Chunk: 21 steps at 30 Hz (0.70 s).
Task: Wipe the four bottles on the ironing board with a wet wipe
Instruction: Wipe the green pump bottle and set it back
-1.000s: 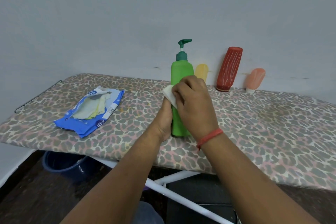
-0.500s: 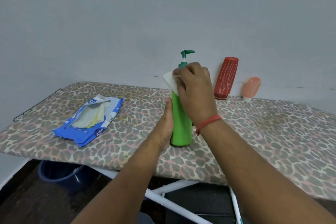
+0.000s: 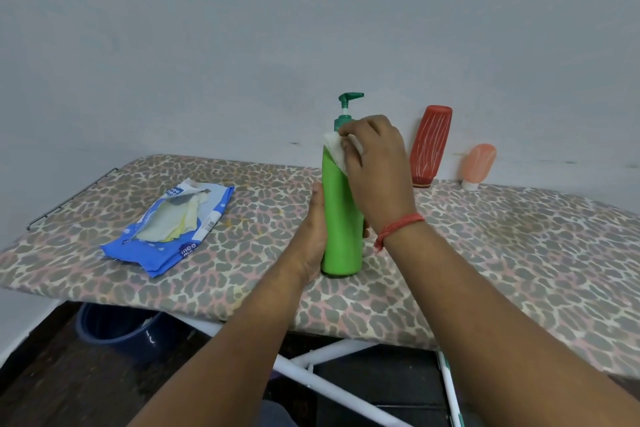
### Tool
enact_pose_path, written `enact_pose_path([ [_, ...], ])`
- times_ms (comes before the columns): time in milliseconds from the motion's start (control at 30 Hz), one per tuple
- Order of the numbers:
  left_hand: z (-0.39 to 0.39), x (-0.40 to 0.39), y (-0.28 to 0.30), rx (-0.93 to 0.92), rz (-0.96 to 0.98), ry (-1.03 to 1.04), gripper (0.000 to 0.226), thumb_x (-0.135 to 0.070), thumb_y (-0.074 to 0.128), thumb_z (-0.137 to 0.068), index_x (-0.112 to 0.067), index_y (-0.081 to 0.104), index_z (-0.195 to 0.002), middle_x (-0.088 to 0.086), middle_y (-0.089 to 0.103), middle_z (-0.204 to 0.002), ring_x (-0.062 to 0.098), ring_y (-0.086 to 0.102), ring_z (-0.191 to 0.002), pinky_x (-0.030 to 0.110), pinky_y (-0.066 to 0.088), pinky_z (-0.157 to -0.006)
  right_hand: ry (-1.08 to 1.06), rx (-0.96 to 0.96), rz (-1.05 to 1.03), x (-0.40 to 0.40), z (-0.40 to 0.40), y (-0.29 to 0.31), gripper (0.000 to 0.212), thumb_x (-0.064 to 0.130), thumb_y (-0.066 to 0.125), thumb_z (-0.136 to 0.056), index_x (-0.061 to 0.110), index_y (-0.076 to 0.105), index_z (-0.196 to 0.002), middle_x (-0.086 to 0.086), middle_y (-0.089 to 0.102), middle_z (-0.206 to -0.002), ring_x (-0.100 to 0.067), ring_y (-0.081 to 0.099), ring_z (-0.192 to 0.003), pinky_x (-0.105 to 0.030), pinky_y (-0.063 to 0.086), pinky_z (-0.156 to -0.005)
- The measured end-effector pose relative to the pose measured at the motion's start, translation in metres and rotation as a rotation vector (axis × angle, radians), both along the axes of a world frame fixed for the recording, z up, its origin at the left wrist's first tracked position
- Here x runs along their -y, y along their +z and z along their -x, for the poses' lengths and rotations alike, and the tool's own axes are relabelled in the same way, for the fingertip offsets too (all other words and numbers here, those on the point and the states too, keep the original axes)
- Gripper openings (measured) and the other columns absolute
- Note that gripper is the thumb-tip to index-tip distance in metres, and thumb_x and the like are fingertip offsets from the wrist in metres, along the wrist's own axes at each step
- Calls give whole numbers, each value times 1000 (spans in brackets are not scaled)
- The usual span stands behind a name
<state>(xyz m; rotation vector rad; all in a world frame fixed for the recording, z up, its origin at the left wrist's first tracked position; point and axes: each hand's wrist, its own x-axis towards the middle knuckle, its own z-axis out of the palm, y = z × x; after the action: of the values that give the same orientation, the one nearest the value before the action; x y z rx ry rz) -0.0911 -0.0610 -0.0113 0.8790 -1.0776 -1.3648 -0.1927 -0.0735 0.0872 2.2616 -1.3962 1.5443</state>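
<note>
left hand [image 3: 313,236] wrapped round the upright green pump bottle [image 3: 341,218], right hand [image 3: 375,170] pinching a white wet wipe [image 3: 335,149] against its shoulder (ironing board [image 3: 502,253] beneath).

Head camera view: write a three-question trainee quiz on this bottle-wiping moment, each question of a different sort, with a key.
1. True or false: the green pump bottle stands upright on the ironing board.
2. Multiple choice: where does the right hand press the wet wipe?
A. at the bottle's base
B. near the bottle's shoulder, below the pump
C. on the red bottle
3. Fill in: the left hand steadies the green bottle, and the blue wipes packet lies on the board to its ____.

Key: 1 true; 2 B; 3 left.
</note>
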Motion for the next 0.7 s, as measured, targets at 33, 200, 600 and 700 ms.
enact_pose_path([
  [33,0,0,0,-2,-1,8,69,-85,34,-80,-40,77,-107,8,76,-113,24,73,-107,44,60,-90,11,-37,38,-3,-2,-3,14,9,59,-93,12,70,-103,-4,61,-108,-22,51,-103,-25,39,-85],
  [200,0,2,-3,30,7,-11,76,-88,36,-77,-32,78,-108,15,76,-109,28,74,-101,46,60,-89,-5,40,20,5,9,-10,19,11,58,-95,13,70,-108,-3,61,-109,-20,53,-103,-23,39,-85],
  [600,-5,4,-3,-121,-54,12,75,-79,31,-89,-26,77,-114,15,75,-113,25,72,-102,39,60,-83,42,151,-187,-28,18,-57,14,9,61,-93,12,66,-107,7,56,-104,-4,51,-94,-11,41,-88],
  [700,-5,3,0,-207,-78,7,75,-78,35,-88,-21,78,-113,15,74,-118,25,71,-107,37,59,-86,43,84,-165,-44,16,-72,13,5,64,-89,11,66,-100,1,59,-102,-2,46,-91,1,29,-85],
])
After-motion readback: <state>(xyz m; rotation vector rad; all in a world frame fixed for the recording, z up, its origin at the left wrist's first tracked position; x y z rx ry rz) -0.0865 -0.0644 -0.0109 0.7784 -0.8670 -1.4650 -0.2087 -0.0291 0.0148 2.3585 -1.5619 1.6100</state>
